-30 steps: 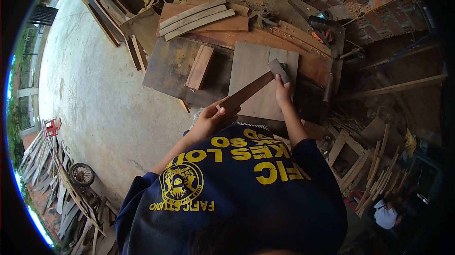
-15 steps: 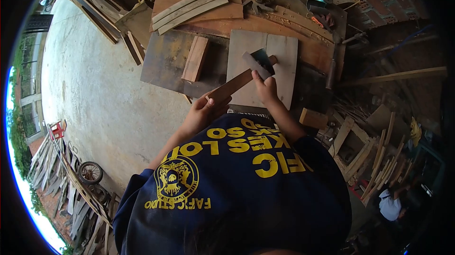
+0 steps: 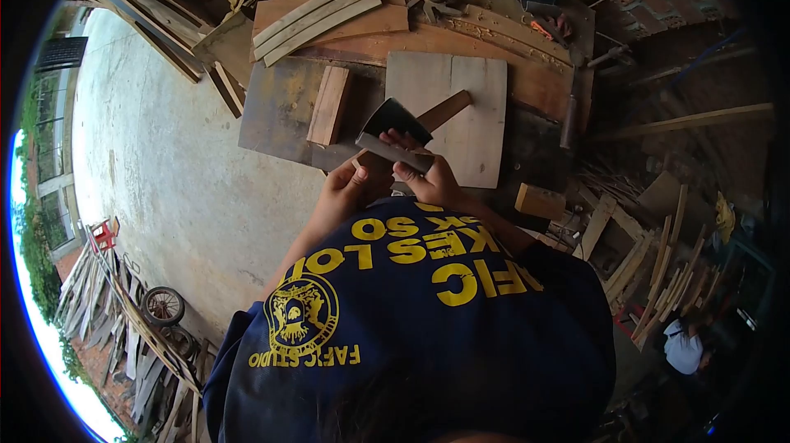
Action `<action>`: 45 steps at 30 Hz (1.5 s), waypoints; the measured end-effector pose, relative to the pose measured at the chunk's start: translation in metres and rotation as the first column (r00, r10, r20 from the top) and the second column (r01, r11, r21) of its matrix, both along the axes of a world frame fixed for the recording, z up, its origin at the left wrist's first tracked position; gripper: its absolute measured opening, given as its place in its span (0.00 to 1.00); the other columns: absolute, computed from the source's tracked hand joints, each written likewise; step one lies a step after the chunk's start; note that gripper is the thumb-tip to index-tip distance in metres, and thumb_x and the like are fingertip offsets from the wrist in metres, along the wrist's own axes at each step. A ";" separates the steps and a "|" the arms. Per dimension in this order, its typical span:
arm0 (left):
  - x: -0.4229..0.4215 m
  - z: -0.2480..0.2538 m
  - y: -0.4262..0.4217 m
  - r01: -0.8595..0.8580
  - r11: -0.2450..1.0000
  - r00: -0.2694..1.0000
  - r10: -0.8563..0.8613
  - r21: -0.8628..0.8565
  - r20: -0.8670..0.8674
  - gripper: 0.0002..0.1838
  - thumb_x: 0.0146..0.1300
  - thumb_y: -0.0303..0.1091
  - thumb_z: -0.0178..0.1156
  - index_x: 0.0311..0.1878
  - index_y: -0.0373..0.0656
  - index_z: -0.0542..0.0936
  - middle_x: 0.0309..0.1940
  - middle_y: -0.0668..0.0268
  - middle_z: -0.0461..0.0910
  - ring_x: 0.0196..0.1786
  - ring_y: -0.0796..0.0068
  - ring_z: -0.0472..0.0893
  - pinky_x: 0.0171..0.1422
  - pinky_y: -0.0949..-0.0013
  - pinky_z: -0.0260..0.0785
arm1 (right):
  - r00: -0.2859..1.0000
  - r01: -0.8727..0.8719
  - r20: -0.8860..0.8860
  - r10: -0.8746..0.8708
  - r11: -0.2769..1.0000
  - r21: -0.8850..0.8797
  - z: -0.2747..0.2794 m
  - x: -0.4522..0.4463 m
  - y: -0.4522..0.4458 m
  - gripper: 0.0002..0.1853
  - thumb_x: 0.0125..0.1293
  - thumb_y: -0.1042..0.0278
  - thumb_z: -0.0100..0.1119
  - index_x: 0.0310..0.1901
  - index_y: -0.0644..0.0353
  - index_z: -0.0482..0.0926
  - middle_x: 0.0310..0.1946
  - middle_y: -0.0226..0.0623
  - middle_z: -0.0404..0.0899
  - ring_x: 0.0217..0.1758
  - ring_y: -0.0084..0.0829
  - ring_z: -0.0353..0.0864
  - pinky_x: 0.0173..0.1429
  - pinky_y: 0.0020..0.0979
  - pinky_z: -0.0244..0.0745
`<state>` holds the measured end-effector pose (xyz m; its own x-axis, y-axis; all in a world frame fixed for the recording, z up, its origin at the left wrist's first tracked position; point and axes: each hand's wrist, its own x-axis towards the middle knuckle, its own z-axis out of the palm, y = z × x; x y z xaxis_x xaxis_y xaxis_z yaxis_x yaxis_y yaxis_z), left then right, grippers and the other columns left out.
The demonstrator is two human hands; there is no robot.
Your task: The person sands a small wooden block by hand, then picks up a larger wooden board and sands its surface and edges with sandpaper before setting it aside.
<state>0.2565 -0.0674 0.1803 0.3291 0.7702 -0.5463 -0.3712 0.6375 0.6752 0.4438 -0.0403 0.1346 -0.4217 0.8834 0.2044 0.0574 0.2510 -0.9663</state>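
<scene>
A narrow brown wooden strip (image 3: 447, 111) slants over a pale square board (image 3: 487, 134), its far end above the board. My left hand (image 3: 346, 183) is closed around the strip's near end. My right hand (image 3: 433, 180) grips a curled dark sheet that looks like sandpaper (image 3: 388, 118), with a straight grey-brown edge (image 3: 393, 152) facing me. This sheet lies across the strip, close to my left hand. Some right fingers show inside the curl; the strip's middle is hidden behind it.
Left of the board lies a thick wooden block (image 3: 330, 106) on the dark worktop (image 3: 276, 110). Thin curved slats (image 3: 317, 19) and a metal clamp-like tool (image 3: 434, 3) rest farther back. Another block (image 3: 539, 200) sits at right. A person (image 3: 683, 348) is at far right.
My right hand has slid the dark sheet along the strip, from its far end toward my left hand. The strip's far end is now uncovered. My left hand still holds the near end.
</scene>
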 end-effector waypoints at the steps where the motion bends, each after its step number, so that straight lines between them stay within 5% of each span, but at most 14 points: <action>1: 0.001 -0.004 -0.003 -0.001 1.000 1.000 0.001 0.002 0.000 0.30 0.67 0.44 0.51 0.66 0.37 0.60 0.55 0.55 0.73 0.57 0.67 0.74 0.62 0.66 0.66 | 0.995 -0.092 -0.036 0.093 0.995 0.027 -0.003 -0.001 -0.002 0.18 0.67 0.66 0.51 0.56 0.63 0.72 0.59 0.39 0.72 0.66 0.36 0.66 0.69 0.35 0.55; 3: 0.007 -0.005 -0.009 -0.051 0.998 0.998 0.052 0.031 -0.028 0.28 0.68 0.43 0.51 0.65 0.36 0.61 0.55 0.54 0.73 0.57 0.66 0.74 0.62 0.65 0.67 | 0.979 0.193 0.102 -0.179 0.969 -0.153 -0.045 0.016 0.009 0.18 0.67 0.61 0.53 0.53 0.65 0.74 0.53 0.43 0.77 0.63 0.35 0.69 0.65 0.32 0.60; 6: 0.009 -0.008 -0.013 -0.144 0.989 0.990 0.144 -0.014 -0.008 0.27 0.68 0.42 0.50 0.65 0.36 0.61 0.55 0.54 0.73 0.57 0.66 0.74 0.61 0.64 0.67 | 0.824 0.531 0.353 -0.443 0.821 -0.210 -0.097 0.071 0.068 0.21 0.66 0.51 0.52 0.41 0.67 0.78 0.27 0.42 0.80 0.30 0.33 0.80 0.38 0.32 0.72; 7: 0.011 -0.005 -0.013 -0.149 0.989 0.989 0.149 -0.015 0.001 0.27 0.68 0.42 0.50 0.65 0.36 0.61 0.55 0.54 0.73 0.57 0.66 0.74 0.61 0.64 0.67 | 0.846 0.523 0.243 -0.475 0.828 -0.204 -0.092 0.076 0.075 0.22 0.66 0.51 0.53 0.44 0.66 0.78 0.33 0.45 0.81 0.35 0.38 0.82 0.41 0.34 0.73; 9: 0.013 0.002 -0.007 -0.082 0.996 0.995 0.083 0.015 -0.057 0.27 0.68 0.42 0.50 0.65 0.37 0.61 0.55 0.53 0.73 0.57 0.64 0.74 0.61 0.63 0.67 | 0.758 0.538 0.570 -0.318 0.799 -0.270 -0.088 0.059 0.061 0.20 0.67 0.56 0.52 0.50 0.64 0.76 0.44 0.45 0.80 0.49 0.40 0.79 0.53 0.34 0.70; 11: 0.013 -0.005 -0.002 -0.110 0.992 0.994 0.111 0.055 -0.015 0.27 0.69 0.41 0.50 0.65 0.36 0.61 0.56 0.53 0.72 0.57 0.64 0.74 0.61 0.63 0.68 | 0.947 0.278 0.158 -0.279 0.960 0.031 -0.048 0.014 0.027 0.18 0.68 0.62 0.51 0.56 0.61 0.73 0.54 0.41 0.75 0.62 0.37 0.70 0.66 0.33 0.60; 14: 0.009 -0.011 -0.008 -0.124 0.992 0.990 0.126 0.039 -0.059 0.25 0.69 0.39 0.48 0.63 0.33 0.62 0.56 0.51 0.71 0.57 0.61 0.75 0.60 0.63 0.69 | 0.996 -0.094 0.026 0.091 0.986 0.137 -0.011 0.000 0.002 0.18 0.67 0.67 0.50 0.58 0.60 0.72 0.57 0.37 0.74 0.66 0.33 0.65 0.71 0.32 0.52; 19: -0.013 -0.057 -0.016 -0.319 0.923 0.948 0.313 -0.216 -0.062 0.18 0.71 0.33 0.42 0.58 0.30 0.62 0.53 0.48 0.71 0.57 0.56 0.75 0.61 0.61 0.71 | 0.855 0.306 0.410 -0.317 0.947 0.094 -0.132 0.073 0.035 0.19 0.66 0.59 0.51 0.59 0.46 0.72 0.59 0.37 0.71 0.63 0.40 0.68 0.58 0.37 0.69; 23: -0.012 -0.037 -0.008 -0.141 0.988 0.981 0.148 0.061 -0.124 0.16 0.72 0.33 0.41 0.56 0.30 0.63 0.51 0.47 0.72 0.55 0.56 0.76 0.60 0.59 0.72 | 0.569 0.616 0.762 -0.310 0.774 -0.145 -0.117 0.112 0.059 0.20 0.67 0.54 0.50 0.54 0.57 0.74 0.46 0.48 0.79 0.48 0.45 0.79 0.47 0.37 0.73; 24: -0.014 -0.038 -0.005 -0.157 0.985 0.979 0.164 0.070 -0.119 0.16 0.72 0.33 0.41 0.56 0.30 0.63 0.51 0.47 0.72 0.55 0.56 0.76 0.60 0.59 0.72 | 0.571 0.605 0.761 -0.309 0.785 -0.135 -0.115 0.113 0.060 0.20 0.67 0.54 0.50 0.54 0.57 0.74 0.46 0.48 0.79 0.48 0.45 0.79 0.47 0.37 0.73; 26: -0.023 -0.045 0.004 -0.289 0.954 0.943 0.297 0.077 -0.147 0.17 0.72 0.35 0.41 0.55 0.31 0.64 0.50 0.48 0.73 0.51 0.57 0.79 0.58 0.59 0.73 | 0.684 0.711 0.265 -0.680 0.703 -0.030 -0.113 0.106 0.044 0.23 0.66 0.52 0.54 0.42 0.70 0.77 0.35 0.50 0.80 0.40 0.39 0.81 0.46 0.34 0.71; 30: -0.065 -0.076 0.036 -0.517 0.853 0.854 0.520 0.066 -0.025 0.16 0.73 0.37 0.38 0.53 0.33 0.65 0.44 0.51 0.75 0.43 0.59 0.82 0.52 0.58 0.76 | 0.524 0.817 0.609 -0.596 0.555 -0.160 -0.084 0.079 -0.001 0.20 0.66 0.57 0.54 0.45 0.71 0.76 0.39 0.50 0.81 0.44 0.42 0.81 0.48 0.36 0.71; 35: -0.109 -0.103 0.108 -0.669 0.733 0.739 0.674 0.120 -0.003 0.17 0.74 0.39 0.35 0.50 0.33 0.64 0.37 0.52 0.76 0.36 0.60 0.82 0.46 0.58 0.78 | 0.636 0.678 0.551 -0.540 0.733 -0.063 -0.112 0.058 -0.050 0.21 0.66 0.62 0.54 0.53 0.71 0.71 0.51 0.52 0.76 0.54 0.43 0.76 0.57 0.34 0.68; 45: -0.174 -0.139 0.232 -0.745 0.666 0.654 0.740 0.033 -0.156 0.16 0.73 0.40 0.35 0.49 0.36 0.64 0.37 0.54 0.76 0.28 0.65 0.81 0.31 0.65 0.79 | 0.459 0.810 0.653 -0.603 0.586 -0.029 -0.139 0.027 -0.058 0.21 0.67 0.66 0.52 0.57 0.72 0.68 0.56 0.50 0.72 0.60 0.42 0.70 0.62 0.34 0.62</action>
<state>0.0829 0.1648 0.0412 -0.4291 0.7047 -0.5651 -0.6310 0.2138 0.7458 0.4709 -0.0983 -0.0047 0.4476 0.8823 -0.1456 0.5823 -0.4111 -0.7014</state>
